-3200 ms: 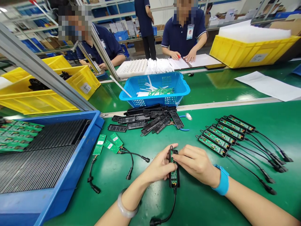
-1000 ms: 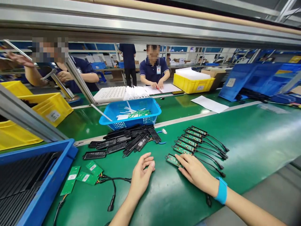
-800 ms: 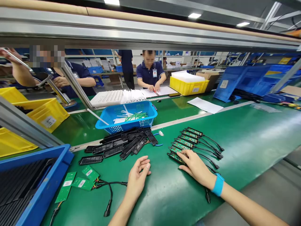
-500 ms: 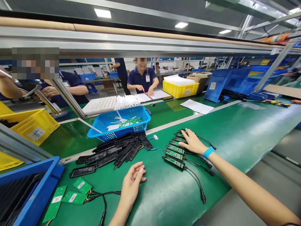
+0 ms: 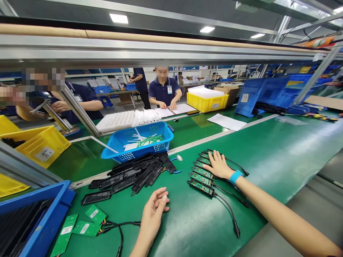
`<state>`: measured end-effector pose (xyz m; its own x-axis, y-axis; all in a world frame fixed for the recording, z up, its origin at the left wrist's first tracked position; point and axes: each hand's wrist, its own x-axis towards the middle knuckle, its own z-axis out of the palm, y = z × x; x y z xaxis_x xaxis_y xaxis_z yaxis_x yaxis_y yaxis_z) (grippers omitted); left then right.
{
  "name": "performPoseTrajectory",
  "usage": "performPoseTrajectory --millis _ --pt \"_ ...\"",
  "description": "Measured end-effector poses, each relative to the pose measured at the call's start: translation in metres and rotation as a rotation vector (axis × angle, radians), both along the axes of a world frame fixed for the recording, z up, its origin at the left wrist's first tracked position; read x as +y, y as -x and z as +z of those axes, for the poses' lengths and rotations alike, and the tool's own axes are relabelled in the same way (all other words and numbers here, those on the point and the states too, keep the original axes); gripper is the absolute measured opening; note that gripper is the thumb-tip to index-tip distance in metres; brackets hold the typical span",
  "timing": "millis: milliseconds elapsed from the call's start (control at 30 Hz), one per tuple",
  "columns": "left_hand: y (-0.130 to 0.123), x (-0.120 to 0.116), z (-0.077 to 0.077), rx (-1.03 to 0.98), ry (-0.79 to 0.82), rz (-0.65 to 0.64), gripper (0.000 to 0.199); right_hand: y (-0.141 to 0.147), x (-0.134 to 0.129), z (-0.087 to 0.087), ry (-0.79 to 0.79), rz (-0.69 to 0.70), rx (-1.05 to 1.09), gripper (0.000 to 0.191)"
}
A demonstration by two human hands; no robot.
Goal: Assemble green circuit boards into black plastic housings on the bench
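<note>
My right hand (image 5: pixel 219 165), with a blue wristband, lies spread over the far end of a row of black cases (image 5: pixel 201 187) with green circuit boards inside and black cables running off to the right. It touches their right part and holds nothing that shows. My left hand (image 5: pixel 154 214) hovers over the green bench, fingers loosely curled and apart, with nothing in it. Beyond it is a pile of black covers (image 5: pixel 124 182). Several loose green boards (image 5: pixel 87 227) with labels and a black cable lie to its left.
A blue basket (image 5: pixel 115 155) with green and white strips stands behind the covers. At the left are a blue bin (image 5: pixel 34 232) and a yellow bin (image 5: pixel 53 141). A metal post (image 5: pixel 80 109) rises there. Across the bench a person (image 5: pixel 164 89) handles white paper (image 5: pixel 226 121).
My right hand has spread flatter over the row of cases, its fingers now closer to the boards. The whole view has shifted slightly. My left hand keeps much the same pose.
</note>
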<state>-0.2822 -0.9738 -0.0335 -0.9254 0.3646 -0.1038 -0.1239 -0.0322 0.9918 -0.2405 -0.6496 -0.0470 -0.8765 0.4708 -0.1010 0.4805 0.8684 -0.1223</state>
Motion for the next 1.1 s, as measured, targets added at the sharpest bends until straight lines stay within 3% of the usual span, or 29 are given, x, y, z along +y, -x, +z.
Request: performPoseTrajectory --millis 300,600,900,1100 --pt "0.002 0.001 -0.003 0.012 -0.006 0.004 0.052 0.014 -0.006 0.01 0.013 0.088 0.007 0.107" --pt "0.001 0.001 -0.001 0.017 0.01 0.01 0.052 0.027 -0.005 0.015 -0.021 0.158 0.048 0.087" --pt "-0.001 0.0 -0.001 0.017 0.023 -0.007 0.051 0.009 -0.002 0.006 -0.078 0.147 0.082 0.07" --pt "0.009 -0.006 -0.013 0.011 0.044 -0.098 0.053 -0.001 0.002 0.006 -0.065 0.148 0.082 0.072"
